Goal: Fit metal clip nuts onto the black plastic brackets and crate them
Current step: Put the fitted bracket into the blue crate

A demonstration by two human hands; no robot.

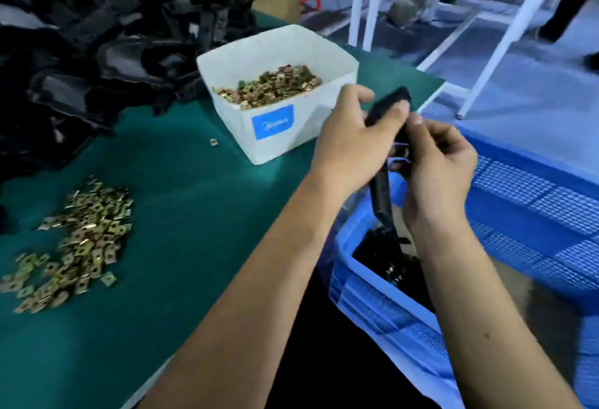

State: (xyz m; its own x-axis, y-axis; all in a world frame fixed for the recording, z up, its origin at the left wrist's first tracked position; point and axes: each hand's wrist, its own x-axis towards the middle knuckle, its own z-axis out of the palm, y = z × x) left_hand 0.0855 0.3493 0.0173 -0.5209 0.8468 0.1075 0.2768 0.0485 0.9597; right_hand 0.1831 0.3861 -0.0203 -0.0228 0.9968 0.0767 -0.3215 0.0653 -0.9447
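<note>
A long black plastic bracket is held upright over the blue crate, beside the table's right edge. My left hand grips its upper part, thumb pressed near the top end. My right hand curls round the bracket's middle from the right; whether a clip nut sits under its fingers is hidden. Black brackets lie inside the crate. Loose brass clip nuts are spread on the green table at the left, and more fill a white tub.
A big heap of black brackets covers the table's back left. One stray clip nut lies left of the tub. The green table ends at the right, where the crate stands. White table frames stand behind.
</note>
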